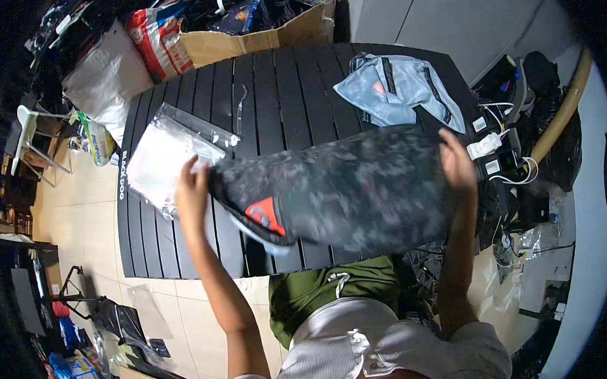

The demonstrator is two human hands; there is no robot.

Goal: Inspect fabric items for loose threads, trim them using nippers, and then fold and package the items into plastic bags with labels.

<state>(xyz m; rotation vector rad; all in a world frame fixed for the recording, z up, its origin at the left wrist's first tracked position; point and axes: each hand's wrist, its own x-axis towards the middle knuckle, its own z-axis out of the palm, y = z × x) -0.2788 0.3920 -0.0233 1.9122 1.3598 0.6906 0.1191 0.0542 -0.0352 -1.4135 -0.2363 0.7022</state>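
Note:
A dark, mottled grey-black garment (344, 188) is stretched sideways between my hands over the near part of the table. It is smeared by motion. Near its left end shows a red patch (265, 215), beside an opening with a pale lining. My left hand (192, 187) grips the garment's left corner, with fingertips curled at its edge. At the other end my right hand (457, 164) holds the right edge, its fingers partly behind the cloth. Under and beside my left hand lies a clear plastic bag (154, 162) with white contents. A light blue garment with black strips (402, 83) lies crumpled at the far right.
The black slatted table (265, 89) stands in front of me. Behind it is an open cardboard box (260, 42) with dark packed items, beside a white sack (105, 73). White cables and a power strip (488, 144) sit along the right edge.

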